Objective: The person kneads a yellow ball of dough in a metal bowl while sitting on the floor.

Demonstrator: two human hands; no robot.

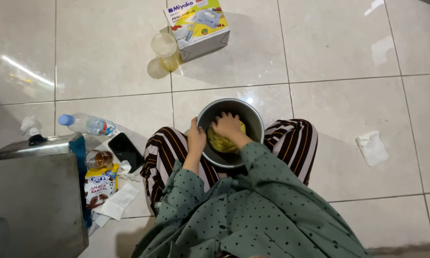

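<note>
Hands in a round grey metal bowl of yellow dough, held in the lap on the tiled floor.

The left hand grips the bowl's near rim; the right hand presses clenched into the dough inside. Left of the bowl lie a black phone, a clear plastic water bottle and a snack packet; beyond it stands a cardboard mixer box.
</note>
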